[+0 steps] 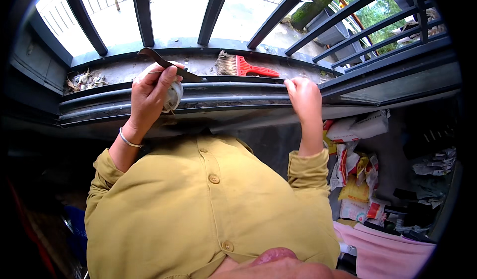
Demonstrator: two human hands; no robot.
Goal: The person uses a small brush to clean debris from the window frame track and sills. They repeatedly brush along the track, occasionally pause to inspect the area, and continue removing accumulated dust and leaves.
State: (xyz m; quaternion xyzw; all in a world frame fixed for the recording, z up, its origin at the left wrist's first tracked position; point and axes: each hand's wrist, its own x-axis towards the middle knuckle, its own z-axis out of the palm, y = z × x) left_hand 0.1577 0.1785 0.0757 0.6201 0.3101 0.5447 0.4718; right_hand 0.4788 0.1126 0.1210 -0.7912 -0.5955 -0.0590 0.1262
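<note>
My left hand (152, 88) is raised over the window track, its fingers closed around a thin, dark curved metal strip (164, 62) and a whitish crumpled object (173, 96), which hangs below the fingers. The strip's right end lies near the track edge. On the ledge behind the track rests a brush with a red plastic handle (257, 68) and frayed bristles (226, 63). My right hand (305, 94) is at the right part of the window track (238, 92), fingers curled near its edge; whether it pinches anything small cannot be told.
Dark metal bars (212, 14) stand beyond the ledge. Dry debris (85, 82) lies in the ledge's left corner. A sliding window frame (372, 96) is at the right. Plastic packaging (354, 189) and a pink cloth (387, 249) lie low at the right.
</note>
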